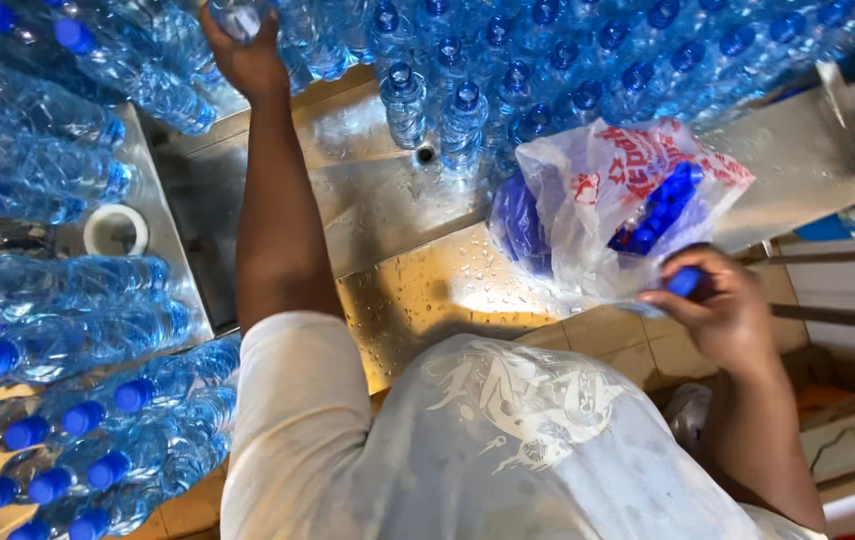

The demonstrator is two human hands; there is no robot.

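the left hand (246, 55) is gripping an uncapped bottle (238, 18) at the far edge of the wet metal table (368, 200); the right hand (723, 305) is pinching a blue cap (685, 281) beside the bag of caps (628, 195). wet fingers could be letting the bottle slip and topple the standing bottles (468, 110) nearby.

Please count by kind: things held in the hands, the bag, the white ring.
Clear plastic water bottle, left hand: 1
Small blue plastic cap, right hand: 1
Translucent white plastic bag: 1
White ring-shaped roll: 1
Total: 4
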